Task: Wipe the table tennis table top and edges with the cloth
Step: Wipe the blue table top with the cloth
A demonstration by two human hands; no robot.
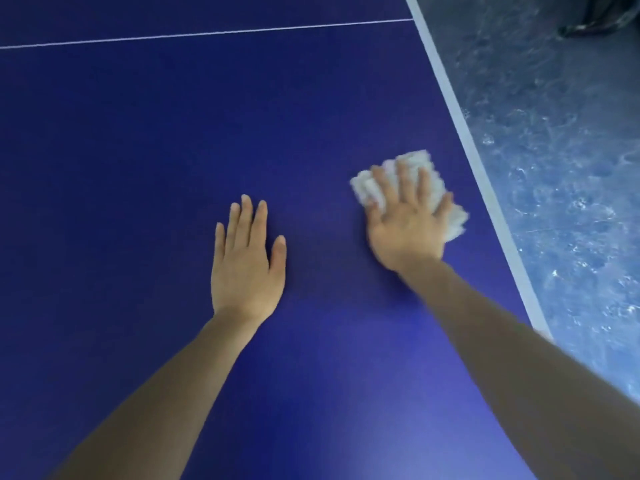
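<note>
The dark blue table tennis table top [138,150] fills most of the head view. A white folded cloth [431,174] lies on it near the right side. My right hand [405,223] presses flat on the cloth with spread, straight fingers and covers its middle. The cloth looks blurred. My left hand [247,261] rests flat on the bare table surface, to the left of the cloth, fingers straight and holding nothing.
The table's white edge line [464,133] runs diagonally down the right side, a short way from the cloth. A thin white line [207,33] crosses the far part of the top. Beyond the edge lies mottled blue-grey floor [561,168], with a dark object [602,15] at top right.
</note>
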